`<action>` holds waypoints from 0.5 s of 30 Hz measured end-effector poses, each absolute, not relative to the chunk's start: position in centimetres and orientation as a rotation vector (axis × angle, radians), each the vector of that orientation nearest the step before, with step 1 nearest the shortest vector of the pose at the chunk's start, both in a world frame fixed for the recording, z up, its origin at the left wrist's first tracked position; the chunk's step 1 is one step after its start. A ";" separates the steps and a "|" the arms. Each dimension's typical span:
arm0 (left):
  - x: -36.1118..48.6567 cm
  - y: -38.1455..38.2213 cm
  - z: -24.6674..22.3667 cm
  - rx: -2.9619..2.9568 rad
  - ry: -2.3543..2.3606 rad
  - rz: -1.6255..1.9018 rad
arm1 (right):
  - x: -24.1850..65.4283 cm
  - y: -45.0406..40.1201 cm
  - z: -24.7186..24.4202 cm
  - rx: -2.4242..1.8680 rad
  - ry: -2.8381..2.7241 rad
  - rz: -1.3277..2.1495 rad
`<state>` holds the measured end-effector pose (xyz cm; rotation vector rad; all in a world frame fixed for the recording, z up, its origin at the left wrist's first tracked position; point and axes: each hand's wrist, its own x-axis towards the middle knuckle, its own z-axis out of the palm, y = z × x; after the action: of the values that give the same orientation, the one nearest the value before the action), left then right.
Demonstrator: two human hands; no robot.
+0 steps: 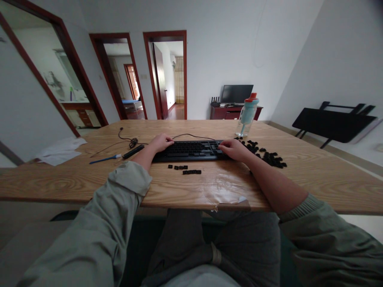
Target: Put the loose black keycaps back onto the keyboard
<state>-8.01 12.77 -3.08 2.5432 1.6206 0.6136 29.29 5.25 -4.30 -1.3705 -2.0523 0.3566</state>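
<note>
A black keyboard lies across the middle of the wooden table, with keys gone from part of it. My left hand is closed on its far left end, fingers bent over the edge. Over the number pad at the right end, my right hand pinches with thumb and forefinger; what is between them, if anything, is too small to make out. In front of the keyboard sit several loose keycaps in short rows. A larger pile of black keycaps is scattered to the right of my right hand.
A clear bottle with an orange lid stands behind the keycap pile. Left of the keyboard lie a blue-handled brush, a black stick-like object and a coiled cable. White paper rests at the table's left edge.
</note>
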 end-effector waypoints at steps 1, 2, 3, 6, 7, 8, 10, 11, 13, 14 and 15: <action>-8.0 12.8 -3.2 2.547 1.616 0.632 | 29.3 5.2 -4.3 -1.370 -2.052 0.354; -8.0 12.8 -3.3 2.541 1.613 0.650 | 29.3 5.3 -4.3 -1.371 -2.050 0.354; -8.0 12.8 -3.4 2.530 1.612 0.666 | 29.3 5.3 -4.3 -1.371 -2.047 0.356; -7.9 12.7 -3.5 2.513 1.609 0.697 | 29.2 5.3 -4.3 -1.367 -2.036 0.356; -7.8 12.6 -3.6 2.515 1.602 0.715 | 29.2 5.3 -4.3 -1.368 -2.032 0.357; -7.8 12.6 -3.6 2.514 1.593 0.742 | 29.2 5.3 -4.3 -1.370 -2.025 0.359; -7.7 12.5 -3.5 2.503 1.573 0.797 | 29.2 5.3 -4.3 -1.375 -2.018 0.366; -7.6 12.5 -3.5 2.499 1.566 0.818 | 29.2 5.3 -4.3 -1.375 -2.020 0.367; -7.6 12.5 -3.6 2.514 1.553 0.823 | 29.2 5.2 -4.3 -1.368 -2.030 0.367; -7.6 12.5 -3.6 2.526 1.553 0.807 | 29.2 5.2 -4.3 -1.364 -2.033 0.366; -7.5 12.6 -3.6 2.533 1.561 0.786 | 29.2 5.2 -4.3 -1.359 -2.034 0.363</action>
<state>-7.54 12.57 -3.55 2.5328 1.5613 0.7861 29.21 5.21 -4.26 -1.3594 -2.0342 0.3633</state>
